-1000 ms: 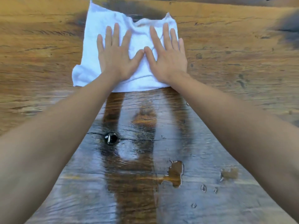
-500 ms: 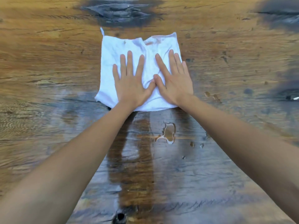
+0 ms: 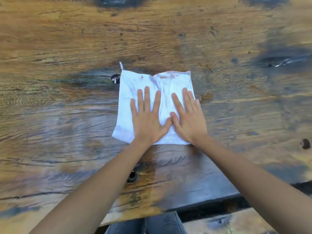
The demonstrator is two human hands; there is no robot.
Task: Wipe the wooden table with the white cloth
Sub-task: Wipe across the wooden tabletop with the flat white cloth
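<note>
We see the big wooden table (image 3: 67,39), wet and shiny near us; the white cloth (image 3: 128,98) lies flat in its middle, stained brown at its far edge; our left hand (image 3: 148,119) and right hand (image 3: 189,120) press it, fingers straight and a little apart; we think it is soft, light, damp, best pushed under flat palms; no words to read
</note>
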